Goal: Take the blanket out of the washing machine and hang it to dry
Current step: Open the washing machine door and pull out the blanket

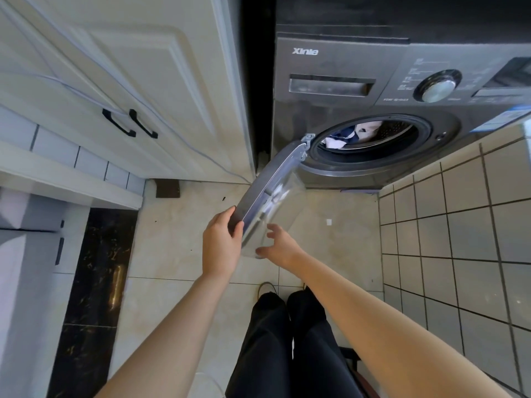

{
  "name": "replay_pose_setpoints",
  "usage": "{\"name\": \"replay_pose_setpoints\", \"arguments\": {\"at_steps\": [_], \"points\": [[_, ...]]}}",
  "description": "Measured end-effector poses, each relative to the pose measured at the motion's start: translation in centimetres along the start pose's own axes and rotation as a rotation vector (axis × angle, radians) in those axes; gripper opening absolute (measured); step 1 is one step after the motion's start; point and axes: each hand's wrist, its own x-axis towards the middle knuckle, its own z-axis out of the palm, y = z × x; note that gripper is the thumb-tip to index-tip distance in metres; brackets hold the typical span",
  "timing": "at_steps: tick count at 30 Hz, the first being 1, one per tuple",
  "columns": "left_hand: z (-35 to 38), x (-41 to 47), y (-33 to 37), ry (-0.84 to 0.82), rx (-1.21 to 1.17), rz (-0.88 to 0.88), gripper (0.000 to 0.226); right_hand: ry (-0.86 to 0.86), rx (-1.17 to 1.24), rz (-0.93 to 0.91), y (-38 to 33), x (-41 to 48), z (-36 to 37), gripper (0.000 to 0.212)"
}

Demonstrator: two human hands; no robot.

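A dark grey front-loading washing machine stands ahead, its round door swung wide open toward me. Inside the drum lies the blanket, a white and dark blue bundle, only partly visible. My left hand grips the outer rim of the open door, thumb on the inner side. My right hand hovers just beside the door's clear glass bowl, fingers spread and relaxed, holding nothing.
A white cabinet with two black handles stands left of the machine. A grey tiled wall rises on the right. The floor is beige tile with a black marble strip at left. My black-trousered legs are below.
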Motion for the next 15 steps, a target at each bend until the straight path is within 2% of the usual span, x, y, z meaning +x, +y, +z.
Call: {"name": "replay_pose_setpoints", "arguments": {"at_steps": [5,10,15], "points": [[-0.2,0.3,0.3,0.008,0.011,-0.014,0.039,0.021,-0.096,0.007,1.0,-0.3,-1.7,0.064],[1.0,0.0,3.5,0.151,0.108,0.229,0.042,0.075,-0.214,0.002,3.1,-0.6,-6.3,0.054],[5.3,0.2,8.1,0.097,0.127,0.357,0.039,0.125,-0.322,-0.005,5.4,0.5,-12.7,0.049]]}}
